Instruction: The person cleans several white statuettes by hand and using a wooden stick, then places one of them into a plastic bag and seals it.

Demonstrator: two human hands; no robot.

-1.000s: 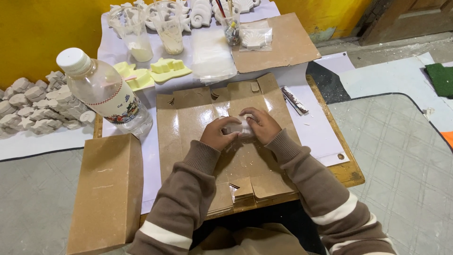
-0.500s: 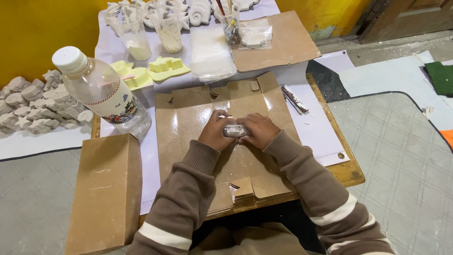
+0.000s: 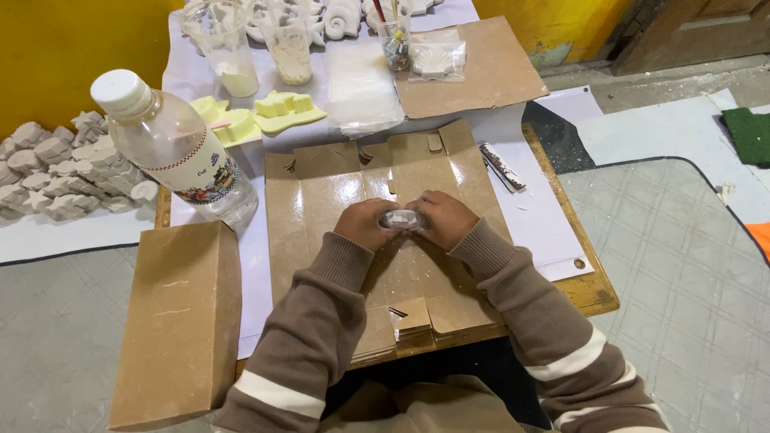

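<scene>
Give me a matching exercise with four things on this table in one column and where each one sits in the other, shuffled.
Things:
1. Clear plastic bottle with white cap
2. Closed brown cardboard box
3. Small clear-wrapped piece
4. Yellow plastic moulds

Places:
A. Between both hands, over the flattened cardboard sheet
B. Near left corner of the table
C. Behind the flattened sheet, towards the left
D. Left side, just behind the closed box

Pairs: 1-D, 2-B, 3-A, 4-C
</scene>
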